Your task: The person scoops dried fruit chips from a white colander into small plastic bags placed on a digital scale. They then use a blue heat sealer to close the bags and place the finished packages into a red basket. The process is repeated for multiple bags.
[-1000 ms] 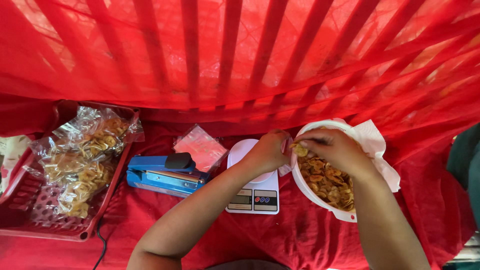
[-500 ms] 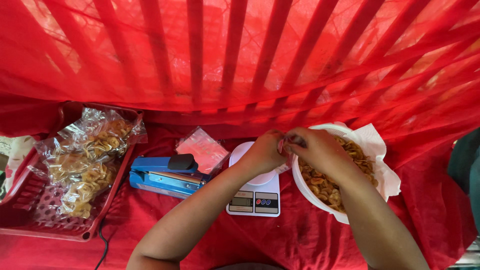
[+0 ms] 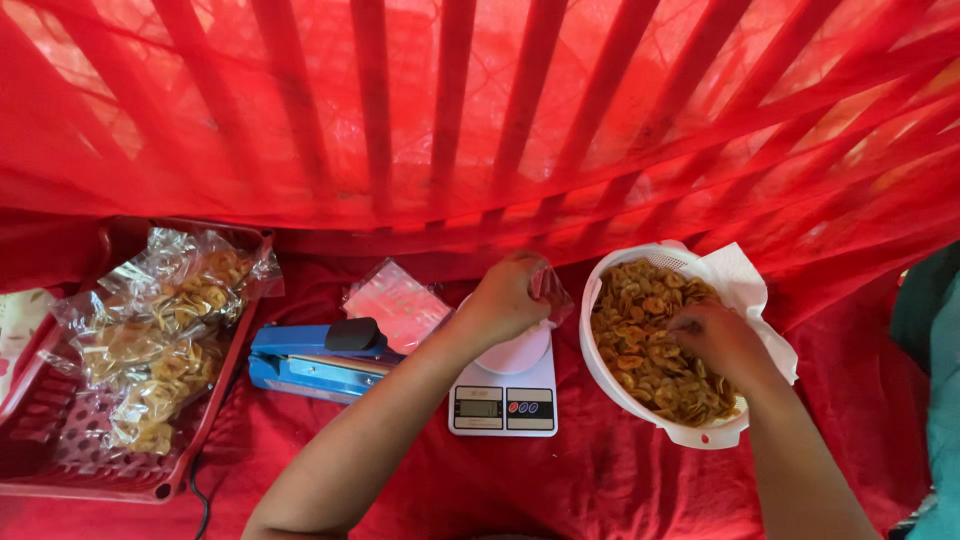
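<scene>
Far out to the left of both grips: a red tray (image 3: 60,470) heaped with sealed clear packets of chips (image 3: 160,340). Nearer, just left of the left grip: a blue heat sealer (image 3: 320,360), and beside it a stack of empty clear pouches (image 3: 398,303) on the red cloth (image 3: 600,490).

Left hand (image 3: 505,300) closed around the mouth of a small clear pouch (image 3: 552,292), fingers pinched together on its rim, directly above the round pan of a white kitchen scale (image 3: 505,390). Pouch hanging just below and right of that grip, over the pan; whether touching it cannot be told.

Right of that grip, close by: a white colander (image 3: 600,370) lined with paper, full of yellow banana chips (image 3: 640,350). Right hand (image 3: 722,340) sunk among the chips, fingers curled downward; closed on a pinch or loose, cannot tell.

Handling, judged: chips light, stiff, brittle, likely to crack under a squeeze, probably a little oily; best scooped loosely from underneath. Pouch thin, limp, slippery film, best held at the rim, mouth kept spread.
</scene>
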